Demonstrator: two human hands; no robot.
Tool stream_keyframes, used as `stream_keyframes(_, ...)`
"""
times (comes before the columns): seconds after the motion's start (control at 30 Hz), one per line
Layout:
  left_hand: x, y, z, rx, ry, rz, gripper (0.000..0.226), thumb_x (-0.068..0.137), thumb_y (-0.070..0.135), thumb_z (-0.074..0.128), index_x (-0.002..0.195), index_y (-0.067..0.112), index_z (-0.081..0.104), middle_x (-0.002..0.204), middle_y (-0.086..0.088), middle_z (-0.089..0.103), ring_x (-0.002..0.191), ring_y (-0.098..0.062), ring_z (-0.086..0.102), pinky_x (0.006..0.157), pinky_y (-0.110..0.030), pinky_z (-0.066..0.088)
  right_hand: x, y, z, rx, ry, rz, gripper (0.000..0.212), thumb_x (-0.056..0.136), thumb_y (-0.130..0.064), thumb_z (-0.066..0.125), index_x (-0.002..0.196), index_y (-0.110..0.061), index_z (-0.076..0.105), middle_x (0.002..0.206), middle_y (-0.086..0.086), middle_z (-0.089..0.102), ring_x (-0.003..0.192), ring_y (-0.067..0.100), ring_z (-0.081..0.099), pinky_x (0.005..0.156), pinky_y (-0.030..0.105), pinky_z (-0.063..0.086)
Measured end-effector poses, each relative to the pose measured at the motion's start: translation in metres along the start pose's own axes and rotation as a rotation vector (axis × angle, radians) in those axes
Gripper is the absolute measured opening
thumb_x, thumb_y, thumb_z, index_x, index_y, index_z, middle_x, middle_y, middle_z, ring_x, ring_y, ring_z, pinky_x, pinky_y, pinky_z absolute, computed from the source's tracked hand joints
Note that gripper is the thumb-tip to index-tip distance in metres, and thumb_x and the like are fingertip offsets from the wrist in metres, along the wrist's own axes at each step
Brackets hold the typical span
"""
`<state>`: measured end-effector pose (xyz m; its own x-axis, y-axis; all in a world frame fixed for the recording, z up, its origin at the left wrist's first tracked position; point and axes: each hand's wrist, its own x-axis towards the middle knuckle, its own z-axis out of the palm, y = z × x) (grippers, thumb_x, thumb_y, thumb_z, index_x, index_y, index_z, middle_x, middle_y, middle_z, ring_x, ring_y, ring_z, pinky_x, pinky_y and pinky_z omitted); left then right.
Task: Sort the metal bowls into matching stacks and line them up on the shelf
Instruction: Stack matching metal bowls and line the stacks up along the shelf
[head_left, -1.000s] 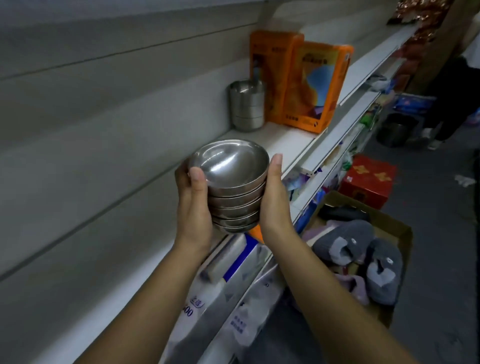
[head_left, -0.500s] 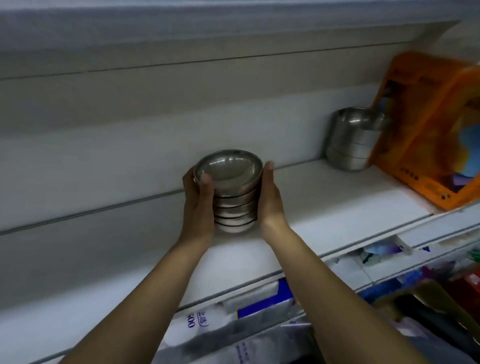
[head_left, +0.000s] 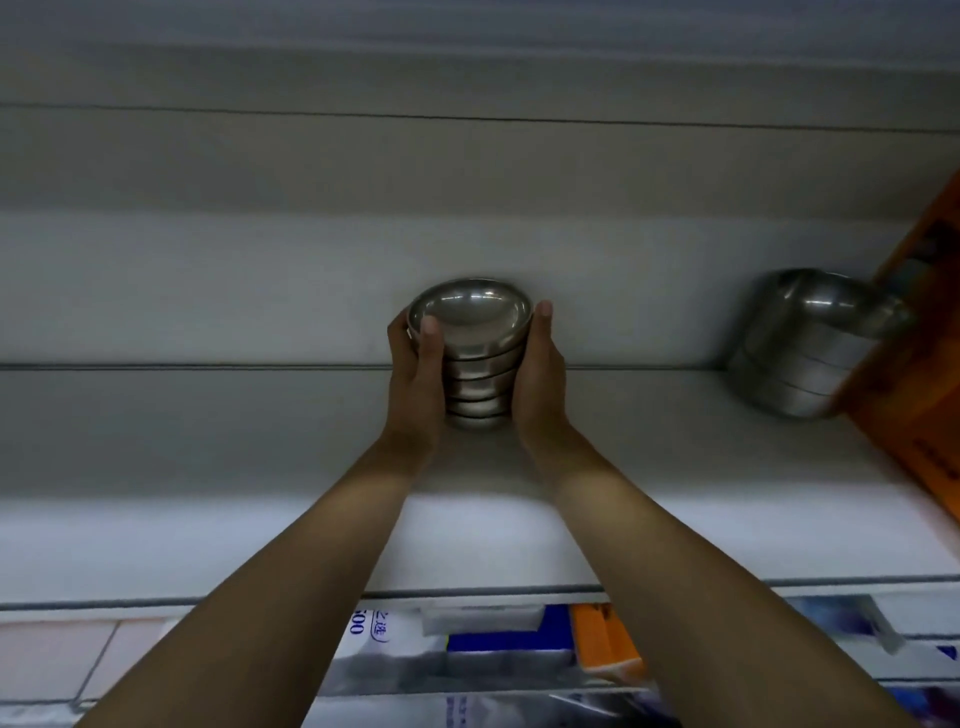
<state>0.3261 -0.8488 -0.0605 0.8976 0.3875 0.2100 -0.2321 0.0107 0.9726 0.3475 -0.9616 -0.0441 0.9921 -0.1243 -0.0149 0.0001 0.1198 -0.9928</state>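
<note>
A stack of several small metal bowls (head_left: 475, 358) stands on the white shelf (head_left: 208, 447), close to its back wall. My left hand (head_left: 415, 384) holds the stack's left side, thumb on the top bowl's rim. On the right side my right hand (head_left: 540, 384) holds the stack the same way. A second stack of larger, deeper metal bowls (head_left: 800, 348) stands further right on the same shelf, partly behind an orange box.
An orange box (head_left: 914, 374) leans at the shelf's right end against the larger stack. Below the shelf's front edge lie packaged goods (head_left: 467, 654) in white, blue and orange. The grey back wall (head_left: 363, 171) rises behind the shelf.
Both hands carried the small stack from mid-air in front of the shelf onto it, toward the back wall. The view turned to face the shelf squarely.
</note>
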Motion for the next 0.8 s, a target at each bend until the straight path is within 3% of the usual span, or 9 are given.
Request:
stream_keyframes(0.1, 0.007, -0.004, 0.0, 0.015, 0.01, 0.008, 0.081, 0.082, 0.081, 0.04, 0.142, 0.028, 0.043, 0.117, 0.032, 0.062, 0.109, 0.016, 0.06, 0.098, -0.018, 0.046, 0.006, 0.001, 0.002, -0.001, 0.005, 0.009, 0.061, 0.1, -0.067, 0.031, 0.108, -0.024, 0.075, 0.108, -0.004, 0.075, 0.106, 0.011, 0.068, 0.103, 0.032, 0.049)
stream_keyframes(0.23, 0.014, -0.006, -0.001, -0.002, -0.012, -0.004, 0.076, 0.082, 0.08, 0.043, 0.139, 0.031, 0.042, 0.118, 0.031, 0.062, 0.11, 0.015, 0.061, 0.093, -0.012, 0.047, 0.011, 0.002, 0.004, -0.012, 0.005, -0.005, 0.058, 0.1, -0.066, 0.03, 0.103, -0.027, 0.074, 0.106, -0.006, 0.074, 0.102, 0.007, 0.067, 0.094, 0.025, 0.048)
stream_keyframes(0.43, 0.018, -0.005, -0.006, 0.02, -0.078, -0.019, 0.079, 0.083, 0.076, 0.045, 0.144, 0.026, 0.039, 0.131, 0.02, 0.058, 0.115, 0.015, 0.058, 0.094, -0.008, 0.046, 0.013, 0.005, 0.005, -0.017, 0.012, -0.043, 0.062, 0.102, -0.064, 0.028, 0.108, -0.022, 0.073, 0.108, -0.003, 0.074, 0.107, 0.011, 0.067, 0.105, 0.036, 0.048)
stream_keyframes(0.6, 0.007, 0.009, -0.015, 0.148, -0.111, -0.026, 0.088, 0.081, 0.081, 0.036, 0.15, 0.026, 0.038, 0.138, 0.011, 0.059, 0.127, 0.003, 0.056, 0.112, -0.031, 0.044, 0.008, 0.0, -0.003, -0.076, -0.036, -0.056, 0.058, 0.101, -0.067, 0.024, 0.104, -0.032, 0.07, 0.112, -0.007, 0.071, 0.112, 0.011, 0.064, 0.11, 0.039, 0.045)
stream_keyframes(0.63, 0.004, 0.01, -0.019, 0.201, -0.091, -0.003, 0.086, 0.084, 0.08, 0.034, 0.151, 0.027, 0.038, 0.134, 0.012, 0.061, 0.125, 0.002, 0.057, 0.109, -0.028, 0.045, 0.006, -0.001, -0.006, -0.094, -0.026, -0.06, 0.054, 0.101, -0.066, 0.024, 0.101, -0.034, 0.068, 0.111, -0.009, 0.07, 0.112, 0.011, 0.063, 0.11, 0.04, 0.044)
stream_keyframes(0.7, -0.002, 0.009, -0.031, 0.301, -0.032, 0.057, 0.076, 0.094, 0.073, 0.036, 0.154, 0.026, 0.037, 0.124, 0.022, 0.062, 0.111, 0.019, 0.057, 0.094, -0.004, 0.042, 0.001, 0.0, -0.013, -0.133, 0.003, -0.084, 0.047, 0.101, -0.063, 0.029, 0.096, -0.035, 0.067, 0.108, -0.012, 0.067, 0.11, 0.01, 0.061, 0.109, 0.04, 0.044)
stream_keyframes(0.73, -0.005, 0.009, -0.038, 0.359, -0.013, 0.074, 0.071, 0.099, 0.067, 0.04, 0.156, 0.026, 0.035, 0.121, 0.023, 0.061, 0.104, 0.025, 0.055, 0.084, 0.004, 0.038, -0.004, 0.002, -0.017, -0.151, 0.016, -0.106, 0.045, 0.099, -0.063, 0.033, 0.101, -0.034, 0.067, 0.113, -0.011, 0.066, 0.113, 0.011, 0.06, 0.108, 0.04, 0.044)
stream_keyframes(0.8, -0.011, 0.01, -0.053, 0.461, -0.006, 0.085, 0.066, 0.102, 0.06, 0.045, 0.158, 0.028, 0.032, 0.13, 0.013, 0.06, 0.107, 0.016, 0.057, 0.081, 0.003, 0.035, -0.016, 0.006, -0.025, -0.163, 0.024, -0.139, 0.052, 0.094, -0.063, 0.042, 0.126, -0.028, 0.063, 0.132, -0.005, 0.06, 0.124, 0.013, 0.055, 0.108, 0.037, 0.043)
